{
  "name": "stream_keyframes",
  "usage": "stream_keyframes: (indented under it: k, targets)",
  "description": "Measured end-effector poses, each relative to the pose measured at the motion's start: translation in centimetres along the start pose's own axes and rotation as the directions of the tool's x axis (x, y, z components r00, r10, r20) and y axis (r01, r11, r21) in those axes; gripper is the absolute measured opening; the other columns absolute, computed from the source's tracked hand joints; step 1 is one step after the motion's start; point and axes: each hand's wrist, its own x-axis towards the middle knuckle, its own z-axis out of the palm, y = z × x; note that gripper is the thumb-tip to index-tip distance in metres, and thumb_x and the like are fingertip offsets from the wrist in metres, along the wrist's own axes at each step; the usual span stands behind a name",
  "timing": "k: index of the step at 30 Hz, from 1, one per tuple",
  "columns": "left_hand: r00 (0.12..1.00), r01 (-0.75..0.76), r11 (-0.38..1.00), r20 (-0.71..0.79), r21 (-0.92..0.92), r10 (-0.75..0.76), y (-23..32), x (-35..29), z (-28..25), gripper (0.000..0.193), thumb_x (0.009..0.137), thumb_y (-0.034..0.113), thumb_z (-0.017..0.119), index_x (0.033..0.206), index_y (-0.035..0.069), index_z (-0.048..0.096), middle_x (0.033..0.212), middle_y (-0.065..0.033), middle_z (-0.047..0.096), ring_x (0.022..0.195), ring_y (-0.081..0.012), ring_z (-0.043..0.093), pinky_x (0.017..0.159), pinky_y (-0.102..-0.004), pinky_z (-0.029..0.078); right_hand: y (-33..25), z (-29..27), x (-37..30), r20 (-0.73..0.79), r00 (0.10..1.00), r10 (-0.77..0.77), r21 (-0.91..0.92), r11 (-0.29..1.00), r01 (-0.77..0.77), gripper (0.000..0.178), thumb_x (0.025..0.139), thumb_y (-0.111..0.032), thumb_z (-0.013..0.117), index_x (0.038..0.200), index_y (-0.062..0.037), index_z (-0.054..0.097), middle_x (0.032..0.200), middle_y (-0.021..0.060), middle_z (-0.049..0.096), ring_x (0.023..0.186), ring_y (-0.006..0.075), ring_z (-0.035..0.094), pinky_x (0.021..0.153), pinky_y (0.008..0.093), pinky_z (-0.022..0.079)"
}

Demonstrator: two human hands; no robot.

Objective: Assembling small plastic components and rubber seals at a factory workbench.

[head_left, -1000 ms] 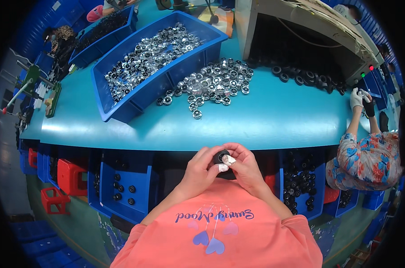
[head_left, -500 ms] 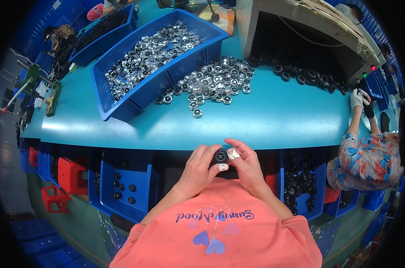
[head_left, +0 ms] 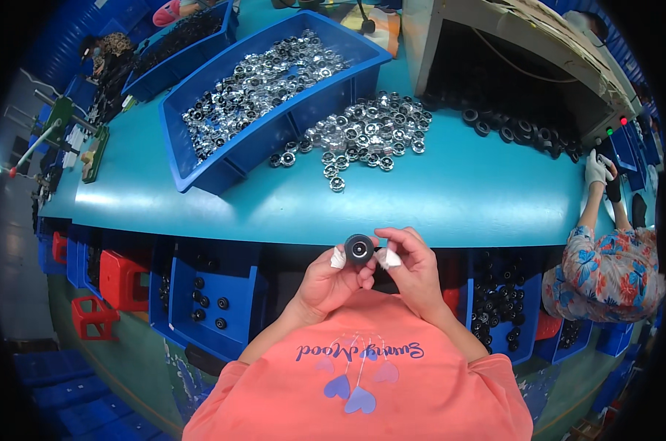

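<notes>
A small black toy-like wheel (head_left: 359, 250) is held up in front of my chest, near the table's front edge. It shows a dark round face with a small bright centre. My left hand (head_left: 322, 285) is closed on it from the left, thumb at its side and fingers curled beneath. My right hand (head_left: 414, 266) pinches at the wheel's right edge with thumb and bent index finger. White wrapping covers both thumbs. Beyond my hands, a loose pile of shiny clear-and-black wheel hubs (head_left: 369, 132) lies on the turquoise table (head_left: 274, 213).
A large blue bin (head_left: 234, 173) of similar hubs stands behind at left. Black tyres (head_left: 524, 132) lie before a box-like machine (head_left: 428, 44) at right. Below the table, blue crates (head_left: 253, 309) hold black wheels. A gloved co-worker (head_left: 605, 272) sits at right; red stools (head_left: 123, 283) stand at left.
The wheel has been turned, so its spoked face no longer shows. My left fingers have shifted from its upper side to underneath, and the right index finger has bent in toward it.
</notes>
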Motion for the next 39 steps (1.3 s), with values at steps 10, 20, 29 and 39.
stream_keyframes:
  k: [10, 20, 29, 39]
  targets:
    - [0.998, 0.056, 0.998, -0.042, 0.033, -0.055, -0.6, 0.8, -0.9, 0.056, 0.107, 0.04, 0.059, 0.144, -0.002, 0.055, 0.126, -0.0141, 0.063, 0.109, -0.0222, 0.066, 0.091, -0.0362, 0.055, 0.0, 0.6, 0.9, 0.008, 0.987, -0.163, -0.359, 0.92, 0.154, 0.056, 0.074, -0.011, 0.088, 0.128, -0.0128, 0.072, 0.124, 0.0059, 0.058, 0.098, 0.0172, 0.063, 0.074, 0.0291, 0.054]
    - [0.929, -0.06, 0.857, -0.287, 0.512, 0.236, 0.0, 0.7, 0.1, 0.03, 0.11, 0.021, 0.061, 0.132, 0.001, 0.066, 0.112, -0.006, 0.071, 0.096, -0.0135, 0.066, 0.084, -0.0301, 0.056, 0.8, 0.6, 1.0, -0.011, 0.997, -0.079, -0.278, 0.958, 0.073, 0.046, 0.083, -0.006, 0.085, 0.126, -0.006, 0.071, 0.115, 0.0077, 0.068, 0.101, 0.0175, 0.068, 0.081, 0.0312, 0.059]
    - [0.898, -0.073, 0.684, -0.251, 0.726, 0.362, -0.3, 0.1, 0.0, 0.023, 0.109, 0.013, 0.058, 0.126, 0.001, 0.067, 0.103, -0.0034, 0.071, 0.079, -0.008, 0.058, 0.07, -0.0241, 0.049, 1.9, 0.8, 0.9, 0.085, 0.956, 0.282, 0.298, 0.908, -0.295, 0.031, 0.097, 0.004, 0.072, 0.126, 0.0071, 0.065, 0.113, 0.0124, 0.074, 0.102, 0.016, 0.071, 0.092, 0.0298, 0.059]
    - [0.892, 0.006, 0.747, -0.342, 0.665, 0.296, 0.3, 0.6, 1.9, 0.025, 0.108, 0.009, 0.053, 0.126, 0.002, 0.07, 0.097, -0.0031, 0.07, 0.074, -0.0081, 0.057, 0.065, -0.0233, 0.047, 2.0, 0.8, 0.4, 0.039, 0.963, 0.265, 0.255, 0.93, -0.266, 0.029, 0.095, 0.001, 0.075, 0.123, 0.0057, 0.066, 0.11, 0.012, 0.075, 0.097, 0.0145, 0.073, 0.087, 0.0284, 0.061]
